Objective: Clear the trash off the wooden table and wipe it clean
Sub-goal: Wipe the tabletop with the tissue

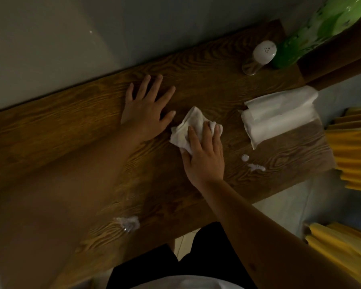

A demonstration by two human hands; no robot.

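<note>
Crumpling white cloth (193, 127) under right hand (204, 157)

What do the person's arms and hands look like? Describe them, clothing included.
Both arms are bare from the frame's edge down to the wrists; no sleeves, gloves, watch or bracelets show. The left hand and right hand carry no rings that I can make out in this dim light. Fingernails look short and unpainted. Near the bottom edge, dark clothing shows.

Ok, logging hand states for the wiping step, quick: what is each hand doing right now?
Left hand: open, flat on the wooden table, holding nothing.
Right hand: pressing the white cloth onto the table, fingers over it.
</note>
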